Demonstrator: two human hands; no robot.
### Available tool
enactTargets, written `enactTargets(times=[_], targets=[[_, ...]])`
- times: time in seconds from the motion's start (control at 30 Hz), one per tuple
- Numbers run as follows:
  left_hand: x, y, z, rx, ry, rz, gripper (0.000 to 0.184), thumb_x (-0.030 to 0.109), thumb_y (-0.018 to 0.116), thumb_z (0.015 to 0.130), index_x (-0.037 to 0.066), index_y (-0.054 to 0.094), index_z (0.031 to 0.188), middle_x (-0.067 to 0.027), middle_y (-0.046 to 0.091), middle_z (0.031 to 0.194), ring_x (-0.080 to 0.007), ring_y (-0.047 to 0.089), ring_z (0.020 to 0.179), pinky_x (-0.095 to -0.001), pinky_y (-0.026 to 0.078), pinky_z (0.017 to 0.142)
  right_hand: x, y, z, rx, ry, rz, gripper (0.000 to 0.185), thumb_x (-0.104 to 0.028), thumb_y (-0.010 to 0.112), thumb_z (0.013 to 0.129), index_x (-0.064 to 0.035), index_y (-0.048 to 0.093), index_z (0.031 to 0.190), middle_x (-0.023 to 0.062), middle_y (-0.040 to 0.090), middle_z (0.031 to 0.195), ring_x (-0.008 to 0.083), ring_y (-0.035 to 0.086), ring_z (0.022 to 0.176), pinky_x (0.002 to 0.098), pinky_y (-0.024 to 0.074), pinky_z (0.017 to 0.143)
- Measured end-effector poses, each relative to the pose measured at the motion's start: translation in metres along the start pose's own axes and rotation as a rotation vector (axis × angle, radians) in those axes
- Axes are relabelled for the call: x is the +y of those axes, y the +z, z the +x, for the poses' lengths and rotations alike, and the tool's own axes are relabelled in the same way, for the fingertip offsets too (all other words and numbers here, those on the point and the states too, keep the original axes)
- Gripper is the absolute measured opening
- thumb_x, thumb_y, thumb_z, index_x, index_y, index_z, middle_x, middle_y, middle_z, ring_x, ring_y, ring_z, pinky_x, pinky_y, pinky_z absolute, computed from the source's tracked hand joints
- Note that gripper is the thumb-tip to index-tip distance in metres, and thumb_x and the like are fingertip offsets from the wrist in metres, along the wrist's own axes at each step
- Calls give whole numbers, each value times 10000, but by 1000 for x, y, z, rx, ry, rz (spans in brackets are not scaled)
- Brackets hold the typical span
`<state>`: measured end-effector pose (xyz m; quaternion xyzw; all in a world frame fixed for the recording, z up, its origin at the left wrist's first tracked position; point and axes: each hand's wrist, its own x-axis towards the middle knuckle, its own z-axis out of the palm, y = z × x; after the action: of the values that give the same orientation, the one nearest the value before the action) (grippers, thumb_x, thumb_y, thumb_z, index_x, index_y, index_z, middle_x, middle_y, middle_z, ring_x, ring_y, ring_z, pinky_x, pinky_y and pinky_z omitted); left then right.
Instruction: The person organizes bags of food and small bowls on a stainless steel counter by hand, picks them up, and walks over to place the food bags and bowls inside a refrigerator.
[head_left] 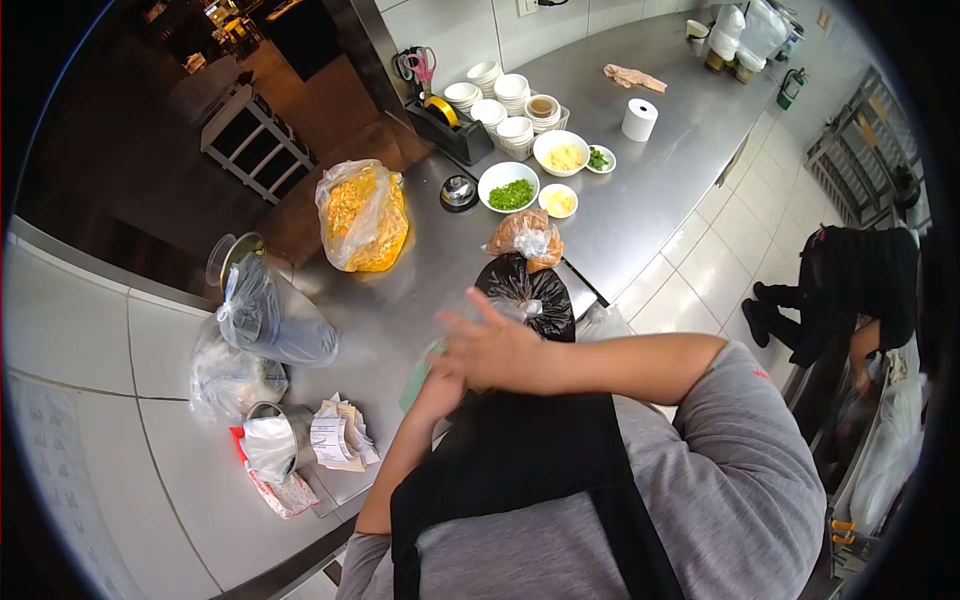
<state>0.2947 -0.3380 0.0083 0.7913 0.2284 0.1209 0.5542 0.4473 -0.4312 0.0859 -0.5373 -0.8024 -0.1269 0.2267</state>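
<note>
Close to my body, my right hand (498, 348) reaches across over my left, its fingers stretched out and spread, holding nothing visible. My left hand (446, 388) lies under it, with its fingers mostly hidden. A pale green item (415, 382) shows beside my left hand; its kind is unclear, and I cannot tell whether the hand holds it. Just beyond my right hand sits a tied black plastic bag (545, 300). A knotted clear bag of brownish food (527, 238) rests against its far side.
Bowls of chopped greens (511, 194) and pale shreds (562, 155) stand beyond, near a call bell (459, 192). A bag of orange food (364, 215) sits to the left. Nearer are a metal cup (297, 432) and paper slips (340, 436). Another person (850, 280) bends at the right.
</note>
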Motion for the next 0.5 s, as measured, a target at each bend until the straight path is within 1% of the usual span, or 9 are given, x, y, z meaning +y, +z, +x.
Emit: enactTargets(times=[0.03,0.07,0.2,0.27,0.3,0.37,0.4,0.43,0.5], targets=[[4,-6,2,-122,-188,-168,277,145,467,897,8,572,1113,-131,604,1083,-238,555,1036,-319,398,933,9,-2,2,-392,76,-61,228,-239,498,845,-123,576,1026,33,617,1071,233,595,993,489,237,1061],[11,-6,3,-111,-139,-224,232,116,499,874,1,570,1062,-99,626,984,-231,589,930,-310,435,867,23,-6,6,-785,150,-121,212,-218,511,830,-117,586,1001,10,631,1029,217,587,996,480,298,1015],[55,-20,5,-78,-197,325,168,77,515,877,0,569,1016,-45,626,950,-168,578,817,-285,455,769,59,-29,-13,-880,190,18,189,-230,563,784,-124,595,937,-23,627,907,176,576,936,420,363,850],[80,-30,8,-79,-236,374,89,57,521,874,-11,551,923,-29,613,832,-162,592,759,-277,471,725,72,-39,-28,-394,123,52,206,-280,601,791,-120,601,921,9,608,877,180,570,890,370,350,748],[90,-30,12,-77,-243,376,89,57,521,874,-11,551,923,-29,613,832,-162,592,759,-277,471,725,78,-36,-31,-393,120,59,206,-280,601,791,-120,601,921,9,608,877,180,570,890,370,350,748],[109,-28,22,-114,-247,-496,121,108,559,900,20,579,981,-40,627,885,-136,607,794,-259,491,724,88,-10,-36,-146,219,74,210,-287,634,760,-130,593,893,6,591,869,178,550,864,345,359,756],[124,-18,34,-8,-251,-597,130,104,577,896,18,587,993,-51,625,891,-120,611,823,-267,505,732,86,11,-37,62,250,195,184,-252,595,810,-87,581,891,40,611,809,215,584,781,373,410,684],[122,-10,51,-2,-254,-592,130,104,577,896,18,587,993,-51,625,891,-120,611,823,-267,505,732,78,44,-37,66,246,201,184,-252,595,810,-87,581,891,40,611,809,215,584,781,373,410,684],[98,3,79,471,-151,-739,138,92,614,872,1,611,976,-44,636,876,-108,609,793,-253,501,711,59,95,-36,137,428,662,187,-206,526,865,-22,554,885,91,617,711,278,601,646,418,446,597]])
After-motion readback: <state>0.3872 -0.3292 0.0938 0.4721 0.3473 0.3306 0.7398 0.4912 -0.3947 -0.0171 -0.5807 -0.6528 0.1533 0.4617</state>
